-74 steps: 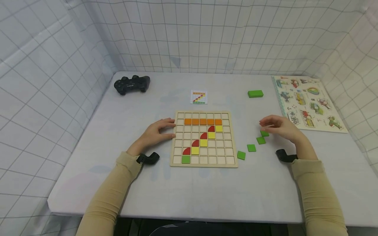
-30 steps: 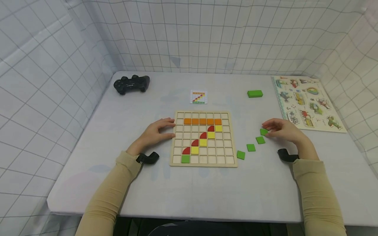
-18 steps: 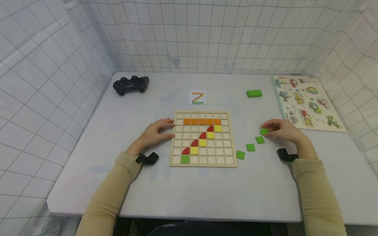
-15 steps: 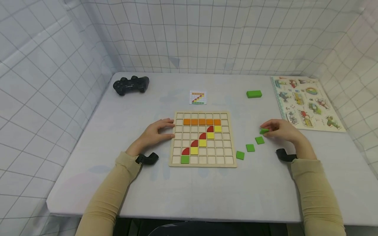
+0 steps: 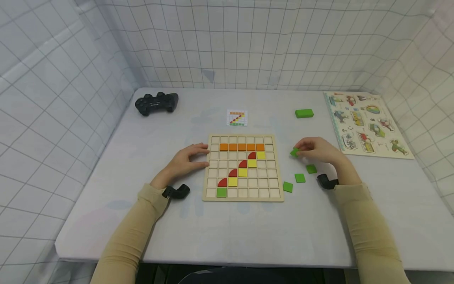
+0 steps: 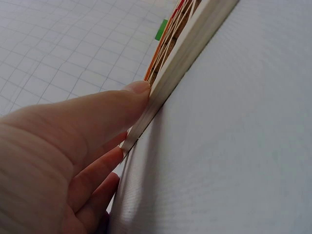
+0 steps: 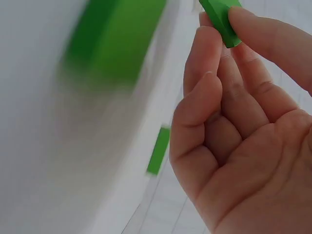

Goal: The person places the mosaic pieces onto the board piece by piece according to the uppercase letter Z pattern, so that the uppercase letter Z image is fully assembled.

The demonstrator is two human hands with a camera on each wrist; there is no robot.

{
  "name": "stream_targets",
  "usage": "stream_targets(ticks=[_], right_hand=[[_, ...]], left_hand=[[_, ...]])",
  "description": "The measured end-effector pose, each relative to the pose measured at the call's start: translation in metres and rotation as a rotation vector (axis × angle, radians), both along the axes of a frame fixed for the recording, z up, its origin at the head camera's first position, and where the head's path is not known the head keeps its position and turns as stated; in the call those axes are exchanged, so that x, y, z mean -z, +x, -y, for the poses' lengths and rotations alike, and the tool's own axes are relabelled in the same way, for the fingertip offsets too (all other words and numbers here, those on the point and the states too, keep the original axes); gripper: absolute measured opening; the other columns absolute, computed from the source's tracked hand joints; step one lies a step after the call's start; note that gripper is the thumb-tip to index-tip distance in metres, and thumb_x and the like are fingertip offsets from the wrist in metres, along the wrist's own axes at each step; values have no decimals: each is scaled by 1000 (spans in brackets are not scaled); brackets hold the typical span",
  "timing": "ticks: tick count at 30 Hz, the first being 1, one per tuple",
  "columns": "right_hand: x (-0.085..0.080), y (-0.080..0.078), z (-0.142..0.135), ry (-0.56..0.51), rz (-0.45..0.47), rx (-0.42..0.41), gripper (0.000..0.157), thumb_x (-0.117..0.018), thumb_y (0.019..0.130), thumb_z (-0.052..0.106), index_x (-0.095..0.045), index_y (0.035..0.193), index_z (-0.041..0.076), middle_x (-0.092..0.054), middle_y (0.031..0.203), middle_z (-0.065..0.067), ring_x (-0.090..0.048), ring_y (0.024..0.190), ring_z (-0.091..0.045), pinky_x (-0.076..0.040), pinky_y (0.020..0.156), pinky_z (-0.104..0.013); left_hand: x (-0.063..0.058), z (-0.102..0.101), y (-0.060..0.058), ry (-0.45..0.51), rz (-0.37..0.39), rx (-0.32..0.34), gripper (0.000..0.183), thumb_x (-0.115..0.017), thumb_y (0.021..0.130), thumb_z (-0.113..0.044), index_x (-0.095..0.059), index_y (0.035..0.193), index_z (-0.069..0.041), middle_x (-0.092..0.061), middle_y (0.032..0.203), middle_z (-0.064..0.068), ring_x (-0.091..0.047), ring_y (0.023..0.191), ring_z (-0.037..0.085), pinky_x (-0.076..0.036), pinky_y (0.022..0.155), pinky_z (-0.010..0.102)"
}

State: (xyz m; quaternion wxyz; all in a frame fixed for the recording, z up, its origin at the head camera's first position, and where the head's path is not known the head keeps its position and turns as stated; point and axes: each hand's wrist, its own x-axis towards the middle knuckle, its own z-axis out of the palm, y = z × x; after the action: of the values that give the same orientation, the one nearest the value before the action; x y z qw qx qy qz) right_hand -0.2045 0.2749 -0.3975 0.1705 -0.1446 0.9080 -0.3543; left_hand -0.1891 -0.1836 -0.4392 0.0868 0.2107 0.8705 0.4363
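Note:
My right hand (image 5: 320, 152) pinches a green square tile (image 5: 294, 152) between thumb and fingers, above the table right of the wooden grid board (image 5: 263, 182). In the right wrist view the held tile (image 7: 220, 22) is tilted, with the thumb on one face. The thumb and fingers of my left hand (image 5: 182, 161) rest against the board's left edge; in the left wrist view the thumb touches the upper rim (image 6: 173, 73). On the board lie a row of orange squares (image 5: 242, 147), a diagonal of red quarter-circles (image 5: 232, 172) and yellow squares (image 5: 242, 172), and one green square (image 5: 221, 192).
Three loose green tiles (image 5: 300, 178) lie right of the board. Behind it are a small pattern card (image 5: 237, 118) and a green block (image 5: 304, 113). A black game controller (image 5: 157, 103) stands back left; an illustrated puzzle board (image 5: 369, 124) lies at the right.
My right hand has taken hold of the farthest loose green tile, lifted it and carried it left toward the board. The left hand has stayed at the board's edge.

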Motion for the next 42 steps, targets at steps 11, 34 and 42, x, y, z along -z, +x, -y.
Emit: stream_targets(ticks=[11,34,42], right_hand=[[-18,12,96,-102,25,-244,18,-70,86,15,-65,102,8,-68,95,-3,-63,89,-17,-53,83,-36],[-14,50,181,-12,23,-524,10,-68,84,10,-65,91,17,-61,83,10,-57,79,-7,-51,74,-24],[-13,54,184,47,8,-510,9,-71,83,14,-64,85,19,-59,75,9,-55,73,-9,-50,65,-24]], left_hand=[[1,0,0,15,8,-1,48,-72,83,-36,-62,125,-14,-45,141,0,-28,137,18,-21,115,40],[0,0,1,17,8,-3,48,-72,83,-35,-62,125,-14,-46,141,-1,-29,137,17,-22,115,40],[1,1,-1,15,-2,3,48,-72,83,-36,-62,124,-13,-46,141,0,-29,137,18,-22,115,40]])
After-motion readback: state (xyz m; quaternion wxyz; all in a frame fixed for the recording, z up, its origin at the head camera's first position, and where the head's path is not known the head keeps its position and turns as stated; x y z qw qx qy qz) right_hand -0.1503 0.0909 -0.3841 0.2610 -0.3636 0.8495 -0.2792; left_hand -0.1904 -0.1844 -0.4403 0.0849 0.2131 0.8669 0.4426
